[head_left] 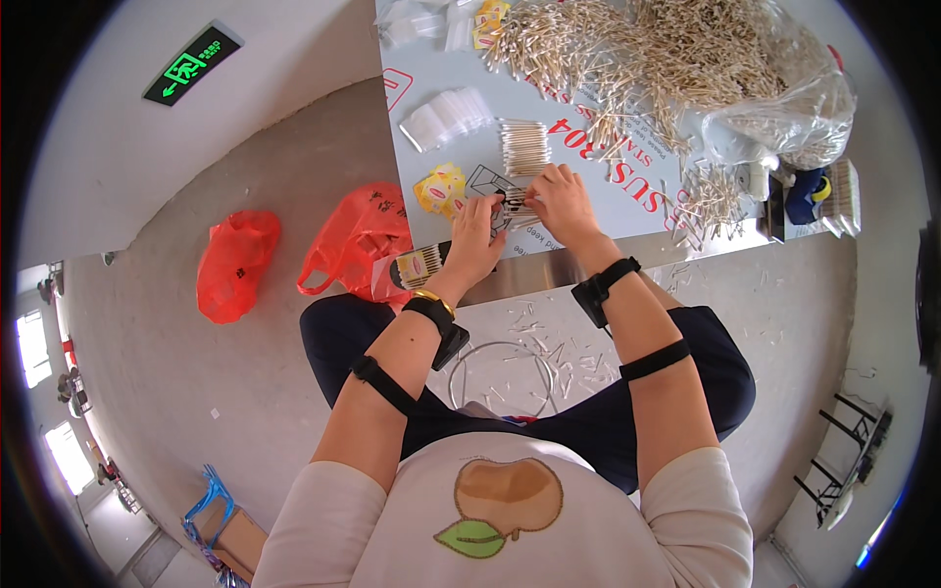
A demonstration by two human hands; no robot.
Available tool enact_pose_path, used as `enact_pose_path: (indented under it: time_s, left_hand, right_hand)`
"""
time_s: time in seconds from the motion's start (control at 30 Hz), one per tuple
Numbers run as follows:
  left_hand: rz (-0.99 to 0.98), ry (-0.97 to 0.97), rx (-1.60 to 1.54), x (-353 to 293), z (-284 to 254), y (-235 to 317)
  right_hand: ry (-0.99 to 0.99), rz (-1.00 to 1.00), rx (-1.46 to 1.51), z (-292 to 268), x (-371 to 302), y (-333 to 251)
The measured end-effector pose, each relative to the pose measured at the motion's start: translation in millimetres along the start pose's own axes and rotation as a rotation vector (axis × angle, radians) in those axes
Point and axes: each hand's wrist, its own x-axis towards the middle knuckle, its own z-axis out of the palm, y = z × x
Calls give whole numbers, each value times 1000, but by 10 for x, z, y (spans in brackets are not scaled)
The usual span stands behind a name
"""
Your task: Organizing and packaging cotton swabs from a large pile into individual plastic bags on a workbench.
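A small row of cotton swabs (520, 218) lies between my two hands, close to the table's near edge. My left hand (474, 237) has its thumb and fingers bent around the row's left end. From the other side, the curled fingers of my right hand (563, 204) pinch the right end. Just beyond them is a neat row of swabs (525, 147), laid side by side. Yellow-and-white paper cards (440, 190) sit left of my left hand. Beside my left wrist, a clear packet of swabs (419, 267) with a yellow label rests at the table edge.
A large heap of loose swabs (686, 54) covers the far right, partly in a clear plastic bag (784, 122). Clear sleeves (447, 120) are stacked at left. A smaller swab pile (714, 201) is at right. Red plastic bags (365, 235) (238, 265) stand left of the table; swabs litter the floor.
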Motion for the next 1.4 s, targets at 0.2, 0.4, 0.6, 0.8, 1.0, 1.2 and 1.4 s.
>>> enact_pose_path:
  time_s: [0.2,0.4,0.6,0.8,1.0,1.2,1.4]
  left_hand:
    - [-57,26,-140,-11,22,13]
    - [78,281,-119,-6,238,165]
    - [57,283,-232,212,446,312]
    - [74,225,-381,340,572,352]
    - [43,271,-458,290,491,310]
    - [20,324,-82,145,191,105]
    - [90,190,239,108,185,185]
  right_hand:
    - [153,174,230,-49,-58,29]
    - [405,327,459,77,-363,-45]
    - [454,357,616,231,-303,-263]
    - [461,296,677,326,-294,-433]
    - [503,303,687,275,-328,-328]
    - [295,306,378,130,-469,-162]
    - [282,205,180,161,-443,-188]
